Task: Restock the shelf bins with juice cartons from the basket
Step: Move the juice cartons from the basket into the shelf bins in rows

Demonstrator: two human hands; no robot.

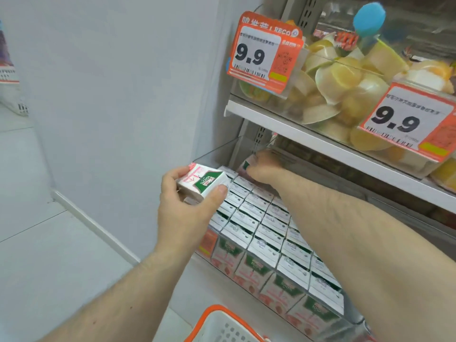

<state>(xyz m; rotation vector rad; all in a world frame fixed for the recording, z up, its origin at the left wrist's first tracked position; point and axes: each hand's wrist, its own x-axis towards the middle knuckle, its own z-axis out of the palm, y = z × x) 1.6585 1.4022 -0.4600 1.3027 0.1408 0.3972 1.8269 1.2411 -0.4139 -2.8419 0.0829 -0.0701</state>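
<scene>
Head view, from left to right: a pale wall runs down the left side, with the floor below it. The left hand (pixel 187 196) grasps one juice carton (pixel 202 181) between thumb and fingers, tipped on its side and held just short of the shelf's near left corner, apart from the stock. It looks like the carton is waiting its turn, kept close so it can go in once the other hand makes room.

At the bottom edge sits the orange-rimmed basket (pixel 217 317), close under the arms, probably so refills are a short reach away; what is in it cannot be seen.

Next comes the shelf bin (pixel 222 151) with clear walls, packed with rows of cartons (pixel 261 233) standing upright, tops touching. The right hand (pixel 264 166) reaches deep to the back, fingers curled round another carton (pixel 246 164), seemingly seating it in the rear row. How firm that grip is stays hard to tell in the shadow.

Above, the upper shelf (pixel 320 141) carries cups of cut fruit (pixel 340 77) behind orange price tags (pixel 264 55).
</scene>
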